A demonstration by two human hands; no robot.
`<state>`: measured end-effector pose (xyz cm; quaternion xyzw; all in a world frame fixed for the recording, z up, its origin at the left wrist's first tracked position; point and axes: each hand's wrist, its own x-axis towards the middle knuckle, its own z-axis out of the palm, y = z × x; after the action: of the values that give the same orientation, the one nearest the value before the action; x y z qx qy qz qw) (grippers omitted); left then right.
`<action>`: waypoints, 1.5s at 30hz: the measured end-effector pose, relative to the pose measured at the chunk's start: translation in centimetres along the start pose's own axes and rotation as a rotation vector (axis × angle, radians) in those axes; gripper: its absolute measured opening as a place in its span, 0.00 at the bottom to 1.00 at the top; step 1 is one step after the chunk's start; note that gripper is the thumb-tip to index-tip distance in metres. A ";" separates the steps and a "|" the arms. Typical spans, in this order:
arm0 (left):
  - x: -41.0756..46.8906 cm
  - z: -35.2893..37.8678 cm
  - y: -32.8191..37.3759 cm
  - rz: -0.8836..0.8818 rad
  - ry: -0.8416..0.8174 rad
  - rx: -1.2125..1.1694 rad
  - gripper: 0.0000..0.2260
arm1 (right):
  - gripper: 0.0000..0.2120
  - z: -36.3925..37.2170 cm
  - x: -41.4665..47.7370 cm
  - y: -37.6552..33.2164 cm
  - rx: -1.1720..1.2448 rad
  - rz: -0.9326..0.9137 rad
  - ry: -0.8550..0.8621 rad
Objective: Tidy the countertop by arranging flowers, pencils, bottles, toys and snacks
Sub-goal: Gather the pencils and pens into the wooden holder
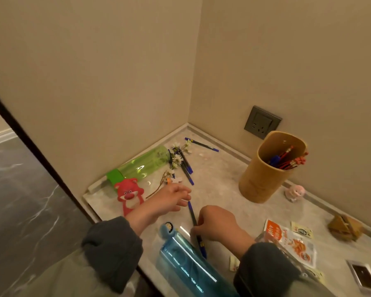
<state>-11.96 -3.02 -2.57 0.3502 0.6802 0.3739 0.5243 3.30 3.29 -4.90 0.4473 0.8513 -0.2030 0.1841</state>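
Gripping a blue pencil [193, 217] that lies on the desk [223, 185], the right hand [217, 225] is closed; the left hand [169, 199] hovers open, apparently empty, near the red bear toy [130, 196].

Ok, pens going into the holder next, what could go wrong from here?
The blue bottle lies on its side right beside the right hand holding the pen; a nudge could roll it off the near edge. The loose pens are tangled with the flowers, so picking them up may drag the stems. The bamboo holder is tall and might tip.
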 end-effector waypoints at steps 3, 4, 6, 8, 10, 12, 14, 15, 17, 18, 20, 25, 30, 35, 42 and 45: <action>-0.1 0.5 -0.5 0.009 -0.025 0.074 0.09 | 0.13 0.4 0.2 0.0 0.030 0.012 0.004; -0.1 0.6 -0.7 0.024 -0.030 0.100 0.10 | 0.12 0.5 0.2 -0.1 0.045 0.010 -0.002; -0.2 0.8 -0.9 0.098 -0.043 0.202 0.13 | 0.11 0.4 0.2 0.0 0.072 0.003 0.005; -0.3 1.1 -0.8 0.173 -0.086 0.322 0.16 | 0.11 0.2 0.0 0.0 0.105 -0.010 0.040; -0.2 1.3 -0.6 0.199 -0.128 0.396 0.18 | 0.11 -0.6 0.0 -0.1 0.183 -0.034 0.090; 0.2 1.3 -0.5 0.211 -0.133 0.499 0.20 | 0.07 -1.9 0.0 -0.2 0.338 -0.066 0.129; 0.7 1.0 -0.3 0.231 -0.124 0.634 0.22 | 0.03 -3.5 0.0 -0.2 0.488 -0.102 0.139; 0.9 0.7 -0.2 0.244 -0.112 0.657 0.23 | 0.04 -4.3 0.0 -0.3 0.541 -0.130 0.134; 1.3 0.3 0.0 0.262 -0.091 0.584 0.20 | 0.07 -5.7 0.1 -0.4 0.638 -0.186 0.089; 1.5 0.0 0.1 0.265 -0.083 0.513 0.18 | 0.08 -6.2 0.2 -0.5 0.696 -0.207 0.068; 2.0 -0.4 0.2 0.272 -0.051 0.433 0.13 | 0.11 -7.1 0.8 -0.7 0.849 -0.224 0.078; 4.2 -1.5 0.3 0.171 0.111 0.107 0.10 | 0.18 -6.8 4.8 -1.3 1.081 -0.077 0.272; 5.4 -1.0 0.5 0.067 0.162 -0.245 0.08 | 0.10 -3.3 10.2 -1.5 0.434 0.061 0.391; 6.5 -1.0 0.7 0.069 0.174 -0.309 0.06 | 0.07 -2.2 12.8 -1.8 0.280 0.074 0.445; 7.5 -0.9 0.5 0.056 0.196 -0.402 0.08 | 0.09 -2.6 12.6 -1.0 0.150 0.138 0.328; 7.8 -0.5 0.8 0.047 0.222 -0.454 0.09 | 0.09 -2.8 11.7 -0.5 0.263 0.150 0.252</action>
<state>-14.00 4.07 -5.25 0.1960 0.6239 0.5654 0.5027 -3.68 12.48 -8.24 0.5517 0.7980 -0.2405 0.0307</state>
